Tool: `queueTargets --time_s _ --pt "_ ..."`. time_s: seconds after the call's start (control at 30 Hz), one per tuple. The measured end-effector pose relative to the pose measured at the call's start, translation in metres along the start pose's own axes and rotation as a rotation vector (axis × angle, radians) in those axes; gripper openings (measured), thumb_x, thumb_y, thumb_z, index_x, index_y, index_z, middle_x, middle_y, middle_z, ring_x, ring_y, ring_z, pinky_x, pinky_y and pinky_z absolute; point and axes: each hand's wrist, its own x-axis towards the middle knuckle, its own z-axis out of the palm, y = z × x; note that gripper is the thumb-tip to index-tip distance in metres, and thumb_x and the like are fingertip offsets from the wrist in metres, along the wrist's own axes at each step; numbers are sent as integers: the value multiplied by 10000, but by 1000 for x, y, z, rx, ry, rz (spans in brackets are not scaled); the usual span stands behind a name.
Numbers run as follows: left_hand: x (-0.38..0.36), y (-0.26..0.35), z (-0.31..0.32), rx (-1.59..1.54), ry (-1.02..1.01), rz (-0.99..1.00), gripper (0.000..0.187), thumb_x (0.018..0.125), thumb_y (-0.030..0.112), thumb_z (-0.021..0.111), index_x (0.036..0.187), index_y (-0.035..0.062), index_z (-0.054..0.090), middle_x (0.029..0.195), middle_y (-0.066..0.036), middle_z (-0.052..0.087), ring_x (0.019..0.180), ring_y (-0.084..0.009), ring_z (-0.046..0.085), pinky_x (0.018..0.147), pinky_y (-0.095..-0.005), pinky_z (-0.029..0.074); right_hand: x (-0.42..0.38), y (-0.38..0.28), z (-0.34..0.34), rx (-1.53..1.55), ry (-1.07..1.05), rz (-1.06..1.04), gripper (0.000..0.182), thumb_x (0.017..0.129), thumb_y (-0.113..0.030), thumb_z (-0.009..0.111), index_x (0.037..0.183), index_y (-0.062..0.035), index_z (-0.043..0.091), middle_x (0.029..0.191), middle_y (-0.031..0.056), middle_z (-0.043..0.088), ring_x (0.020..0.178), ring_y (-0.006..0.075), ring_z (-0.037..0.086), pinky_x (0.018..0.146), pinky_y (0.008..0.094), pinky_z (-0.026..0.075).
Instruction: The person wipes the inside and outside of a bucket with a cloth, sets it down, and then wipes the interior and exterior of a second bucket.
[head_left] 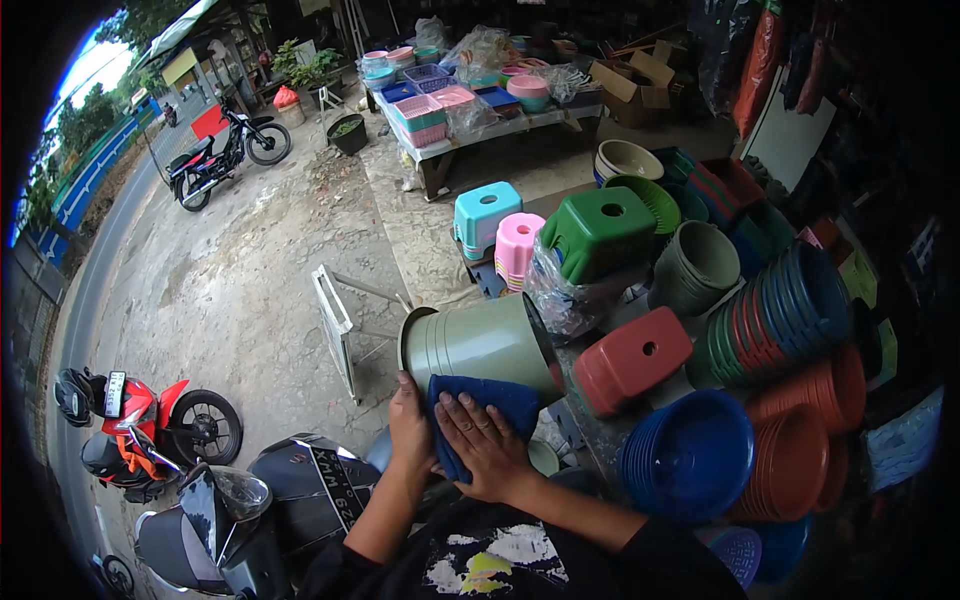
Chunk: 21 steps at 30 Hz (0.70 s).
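Note:
A grey-green plastic plant pot (470,335) lies on its side in front of my chest, its rim to the left. My left hand (408,425) grips the pot near the rim, thumb up along its side; its other fingers are hidden. Against the lower side of the pot rests a folded dark blue cloth (512,400). My right hand (485,440) holds this cloth flat to the pot with its fingers together on top.
To the right stand a green stool (605,230), a red-brown stool (632,360), stacked blue basins (690,455) and stacked pots (785,310). A low table (440,150) bears plastic baskets behind. Left are a parked scooter (300,485) and a white metal frame (335,330).

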Motion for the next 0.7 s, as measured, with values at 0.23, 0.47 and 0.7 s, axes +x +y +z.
queueTargets --time_s 0.23,0.47,0.7 --pt "14 -6 -3 -642 65 -379 492 1032 363 392 1354 -5 439 1361 -180 510 1236 -344 504 1067 -495 375 -24 39 29 159 447 249 856 909 -538 473 1485 42 220 1545 276 172 1419 506 114 1127 622 35" --pt "4 -36 -28 -728 -81 -507 570 1000 460 432 1364 22 436 1338 -169 532 1218 -331 524 1049 -505 402 -24 113 -4 1734 519 704 593 1041 -419 302 1428 27 363 1465 160 405 1367 250 365 1120 357 280" --pt "-19 -43 -28 -122 -228 -393 409 885 354 703 1056 -13 641 914 -80 691 802 -163 657 756 -337 541 -2 177 -50 1597 -231 791 598 1001 -499 406 1285 9 542 1233 119 616 1110 224 605 954 336 467"
